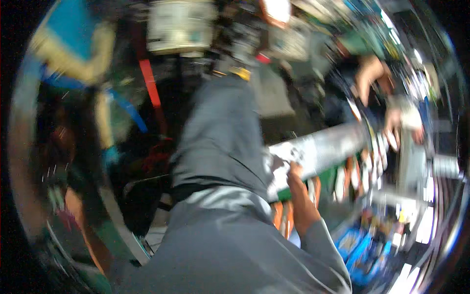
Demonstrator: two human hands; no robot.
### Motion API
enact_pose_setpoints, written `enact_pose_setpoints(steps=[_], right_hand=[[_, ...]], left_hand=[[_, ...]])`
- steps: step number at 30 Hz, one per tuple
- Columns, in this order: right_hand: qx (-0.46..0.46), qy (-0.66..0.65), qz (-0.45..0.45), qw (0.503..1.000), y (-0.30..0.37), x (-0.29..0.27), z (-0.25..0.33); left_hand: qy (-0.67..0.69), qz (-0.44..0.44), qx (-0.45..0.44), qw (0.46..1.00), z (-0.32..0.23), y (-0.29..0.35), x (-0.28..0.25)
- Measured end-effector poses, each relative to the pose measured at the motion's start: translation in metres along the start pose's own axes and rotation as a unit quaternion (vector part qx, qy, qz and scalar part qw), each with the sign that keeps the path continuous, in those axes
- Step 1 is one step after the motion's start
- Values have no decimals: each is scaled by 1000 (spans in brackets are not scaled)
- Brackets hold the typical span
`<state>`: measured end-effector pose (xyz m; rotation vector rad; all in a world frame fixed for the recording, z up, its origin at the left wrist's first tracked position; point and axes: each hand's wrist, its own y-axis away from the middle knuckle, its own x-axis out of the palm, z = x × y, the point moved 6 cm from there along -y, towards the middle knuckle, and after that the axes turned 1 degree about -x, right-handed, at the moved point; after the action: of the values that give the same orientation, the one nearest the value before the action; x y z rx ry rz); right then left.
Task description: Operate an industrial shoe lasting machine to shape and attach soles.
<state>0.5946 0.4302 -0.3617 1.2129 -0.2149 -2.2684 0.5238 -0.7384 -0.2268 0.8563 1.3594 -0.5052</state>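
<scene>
Motion smears the whole head view. My right hand [301, 198] reaches over the near side of a long, pale metallic surface [335, 144], its fingertips over or against the edge; whether they grip anything is too blurred to tell. Just below that edge hang or stand several orange and white strips [316, 191]. Far out to the left, a bare forearm that seems to be mine ends in my left hand [73, 203], whose fingers are lost in blur. Dark grey trousers [223, 127] and my grey top fill the middle.
A person's bent arm [369, 76] and pale-looking hand [394, 122] are at the surface's far right end. A white bucket-like container [180, 27] stands ahead, beside a red strap [150, 83]. Blue bins [360, 250] lie at lower right, a blue-and-tan panel [73, 39] at upper left.
</scene>
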Motion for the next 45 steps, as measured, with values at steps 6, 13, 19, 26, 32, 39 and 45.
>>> enact_pose_setpoints(steps=[6, 13, 19, 26, 32, 39, 45], right_hand=[[-44, 36, -84, 995, 82, 3, 39], [-13, 66, -194, 979, 186, -171, -25], [127, 154, 154, 968, 353, -143, -168], [89, 12, 47, 995, 322, -97, -147], [124, -229, 159, 952, 280, -80, 16], [-70, -201, 270, 939, 229, -46, 207], [-173, -199, 352, 898, 228, 10, 305]], left_hand=[[-127, -149, 312, 930, -410, 63, -72], [140, 50, 495, 856, -585, 128, -62], [133, 108, 651, 740, -722, 266, -64], [213, 412, 681, 567, -775, 421, -12], [204, 507, 692, 471, -782, 523, 9], [394, 189, 719, 540, -814, 439, -52], [408, 80, 690, 593, -780, 346, -124]])
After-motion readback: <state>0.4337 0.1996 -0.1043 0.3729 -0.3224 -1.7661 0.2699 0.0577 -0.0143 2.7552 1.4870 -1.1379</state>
